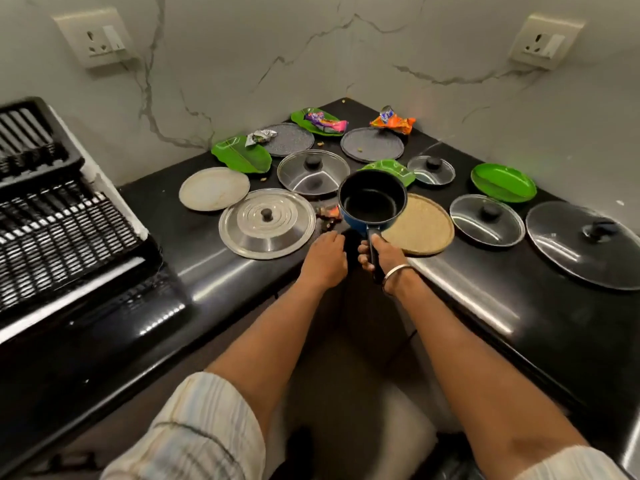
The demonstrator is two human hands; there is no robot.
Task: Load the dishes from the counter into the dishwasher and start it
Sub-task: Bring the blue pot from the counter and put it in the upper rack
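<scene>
We see the right hand (381, 252) curled round the black handle of a blue saucepan (372, 199), thumb on top, fingers wrapped beneath; the pan's bowl juts away from the grip toward the back corner of the counter (519, 299), raised above the surface, its dark inside facing up; a metal bangle (398, 271) circles that wrist. The left hand (327, 256) lies just beside it near the counter's front edge, fingers bent downward at a small crumpled wrapper (327, 214); whether it pinches anything we cannot tell.

Under and past the pan lies a tan round plate (426, 230); left of the pan a steel lid (266, 223) with a knob, and a pale plate (214, 188) beyond it; behind the pan a glass lid (313, 172). Along the right edge sit two more glass lids (486, 220) (585, 244) and a green plate (504, 182); toward the back corner, two grey plates (372, 144), leaf-shaped green plates (242, 157) and bright snack wrappers (393, 121). At the counter's left end stands a black dish rack (52, 216).
</scene>
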